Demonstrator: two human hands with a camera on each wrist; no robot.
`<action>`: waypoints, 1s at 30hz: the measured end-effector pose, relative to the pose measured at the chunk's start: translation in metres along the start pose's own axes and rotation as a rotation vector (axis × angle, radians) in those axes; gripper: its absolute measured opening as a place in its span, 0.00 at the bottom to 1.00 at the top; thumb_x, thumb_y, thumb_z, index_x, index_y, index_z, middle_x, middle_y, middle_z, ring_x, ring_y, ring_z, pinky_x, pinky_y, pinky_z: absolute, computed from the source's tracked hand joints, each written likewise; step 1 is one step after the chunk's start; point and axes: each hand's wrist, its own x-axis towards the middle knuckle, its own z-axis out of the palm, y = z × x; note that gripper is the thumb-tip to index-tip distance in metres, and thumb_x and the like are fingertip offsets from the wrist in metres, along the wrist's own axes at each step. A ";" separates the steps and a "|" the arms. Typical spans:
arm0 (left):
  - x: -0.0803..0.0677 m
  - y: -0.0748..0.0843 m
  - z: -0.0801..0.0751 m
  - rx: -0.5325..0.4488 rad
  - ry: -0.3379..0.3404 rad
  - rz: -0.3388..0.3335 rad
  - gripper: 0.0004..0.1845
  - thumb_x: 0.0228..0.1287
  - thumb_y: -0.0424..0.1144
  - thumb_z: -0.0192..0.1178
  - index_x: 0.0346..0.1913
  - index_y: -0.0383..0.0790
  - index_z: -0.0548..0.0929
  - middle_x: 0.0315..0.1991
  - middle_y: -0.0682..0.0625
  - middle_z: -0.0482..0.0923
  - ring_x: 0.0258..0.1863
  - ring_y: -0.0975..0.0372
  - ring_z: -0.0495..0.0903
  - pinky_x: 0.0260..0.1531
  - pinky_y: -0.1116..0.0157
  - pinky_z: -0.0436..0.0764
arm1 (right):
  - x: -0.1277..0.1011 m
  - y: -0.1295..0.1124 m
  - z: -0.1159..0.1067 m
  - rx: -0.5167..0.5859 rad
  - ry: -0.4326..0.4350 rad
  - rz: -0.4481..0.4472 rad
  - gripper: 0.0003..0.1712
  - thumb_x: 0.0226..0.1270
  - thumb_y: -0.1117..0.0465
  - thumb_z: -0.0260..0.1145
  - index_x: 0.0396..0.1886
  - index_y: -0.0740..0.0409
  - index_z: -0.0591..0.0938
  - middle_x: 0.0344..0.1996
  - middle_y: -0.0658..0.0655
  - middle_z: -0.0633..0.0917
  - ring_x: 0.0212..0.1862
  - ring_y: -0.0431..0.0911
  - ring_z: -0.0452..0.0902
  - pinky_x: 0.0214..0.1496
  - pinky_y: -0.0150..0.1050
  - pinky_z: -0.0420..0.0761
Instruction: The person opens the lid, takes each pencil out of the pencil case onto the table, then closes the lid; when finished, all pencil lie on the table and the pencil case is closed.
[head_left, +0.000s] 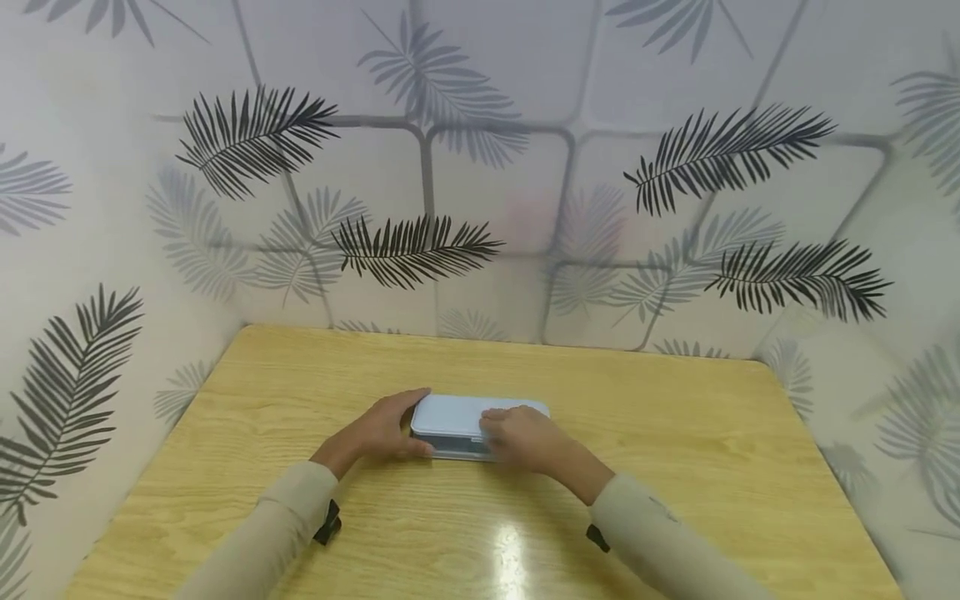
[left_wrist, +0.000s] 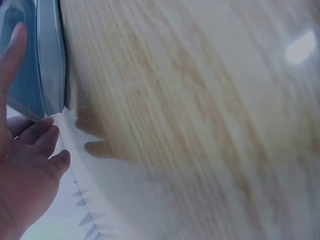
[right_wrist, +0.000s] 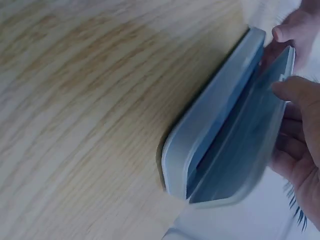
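I see my left hand point(head_left: 382, 433) steadying the pale blue case point(head_left: 468, 417) on the desk point(head_left: 675, 433), fingers curled round its end, while my right hand point(head_left: 525, 437) grips and lifts its lid.

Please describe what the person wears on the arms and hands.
Both arms wear long beige sleeves reaching the wrists. The left sleeve and right sleeve each carry a small black strap near the cuff. The left hand and right hand are bare.
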 end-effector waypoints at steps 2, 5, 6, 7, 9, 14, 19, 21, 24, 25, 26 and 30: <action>-0.001 -0.001 0.000 -0.011 -0.003 0.008 0.57 0.44 0.57 0.73 0.74 0.40 0.54 0.73 0.43 0.56 0.73 0.49 0.56 0.72 0.51 0.58 | -0.004 0.005 -0.002 0.040 0.083 0.004 0.07 0.62 0.62 0.65 0.25 0.55 0.77 0.31 0.50 0.87 0.30 0.40 0.83 0.30 0.31 0.81; -0.002 -0.002 0.000 -0.004 0.008 -0.003 0.59 0.44 0.58 0.73 0.75 0.40 0.51 0.75 0.43 0.53 0.74 0.49 0.53 0.73 0.51 0.57 | -0.009 0.015 -0.008 0.074 0.195 0.028 0.07 0.60 0.61 0.68 0.24 0.55 0.81 0.24 0.47 0.85 0.26 0.37 0.80 0.29 0.29 0.80; -0.002 -0.002 0.001 -0.005 0.016 -0.007 0.60 0.43 0.57 0.73 0.75 0.40 0.50 0.75 0.43 0.52 0.74 0.49 0.53 0.73 0.51 0.56 | -0.010 0.019 -0.010 0.071 0.225 0.040 0.06 0.59 0.61 0.69 0.25 0.55 0.82 0.22 0.47 0.84 0.25 0.37 0.78 0.28 0.29 0.79; -0.002 -0.003 0.001 -0.002 0.027 -0.007 0.62 0.42 0.57 0.74 0.75 0.40 0.49 0.75 0.43 0.52 0.74 0.49 0.52 0.73 0.50 0.57 | -0.011 0.023 -0.012 0.058 0.264 0.052 0.04 0.58 0.61 0.70 0.26 0.55 0.83 0.24 0.47 0.85 0.27 0.37 0.80 0.29 0.29 0.80; -0.001 -0.003 0.001 0.005 0.047 -0.001 0.64 0.39 0.58 0.75 0.76 0.41 0.47 0.75 0.43 0.52 0.74 0.49 0.52 0.72 0.50 0.57 | -0.012 0.032 -0.015 0.025 0.332 0.095 0.04 0.56 0.62 0.71 0.27 0.56 0.84 0.26 0.48 0.85 0.30 0.40 0.81 0.31 0.31 0.82; 0.002 -0.004 0.002 0.008 0.083 0.026 0.69 0.35 0.58 0.77 0.76 0.42 0.42 0.75 0.43 0.49 0.74 0.48 0.52 0.72 0.49 0.56 | -0.015 0.054 -0.015 -0.040 0.431 0.263 0.05 0.52 0.67 0.73 0.29 0.61 0.85 0.31 0.56 0.82 0.35 0.49 0.78 0.35 0.39 0.82; 0.003 0.000 0.001 0.039 0.110 0.040 0.72 0.34 0.54 0.78 0.75 0.33 0.39 0.76 0.38 0.42 0.75 0.47 0.47 0.73 0.50 0.52 | -0.024 0.065 -0.008 0.111 0.328 0.391 0.19 0.58 0.62 0.71 0.48 0.67 0.83 0.46 0.64 0.82 0.50 0.57 0.79 0.52 0.47 0.82; 0.003 0.002 0.000 0.052 0.120 0.053 0.73 0.34 0.53 0.79 0.75 0.33 0.39 0.76 0.37 0.41 0.75 0.47 0.46 0.74 0.51 0.51 | -0.028 0.067 -0.006 0.248 0.235 0.454 0.29 0.60 0.57 0.69 0.59 0.67 0.76 0.58 0.65 0.77 0.61 0.60 0.73 0.63 0.53 0.75; 0.003 0.004 0.000 0.072 0.127 0.069 0.73 0.33 0.52 0.79 0.75 0.34 0.38 0.76 0.38 0.40 0.75 0.47 0.45 0.74 0.50 0.50 | -0.033 0.068 -0.003 0.412 0.062 0.563 0.45 0.62 0.47 0.66 0.72 0.63 0.60 0.72 0.63 0.62 0.71 0.60 0.59 0.72 0.56 0.61; 0.003 0.005 0.000 0.079 0.127 0.073 0.73 0.33 0.52 0.79 0.75 0.34 0.38 0.76 0.38 0.40 0.75 0.48 0.45 0.74 0.49 0.50 | -0.034 0.068 -0.001 0.444 0.012 0.582 0.50 0.61 0.44 0.65 0.74 0.63 0.54 0.74 0.63 0.56 0.73 0.60 0.54 0.73 0.56 0.58; 0.003 0.006 -0.001 0.086 0.124 0.080 0.72 0.33 0.52 0.79 0.75 0.35 0.39 0.76 0.39 0.41 0.75 0.48 0.45 0.74 0.49 0.50 | -0.035 0.067 0.000 0.478 -0.027 0.597 0.55 0.60 0.41 0.65 0.75 0.62 0.49 0.75 0.63 0.51 0.74 0.59 0.50 0.74 0.55 0.56; 0.003 0.008 -0.002 0.108 0.088 0.071 0.69 0.35 0.52 0.78 0.75 0.36 0.42 0.76 0.41 0.43 0.75 0.49 0.46 0.74 0.49 0.50 | -0.037 0.066 0.011 0.547 -0.101 0.593 0.68 0.53 0.34 0.67 0.75 0.64 0.37 0.76 0.64 0.40 0.76 0.57 0.41 0.77 0.52 0.50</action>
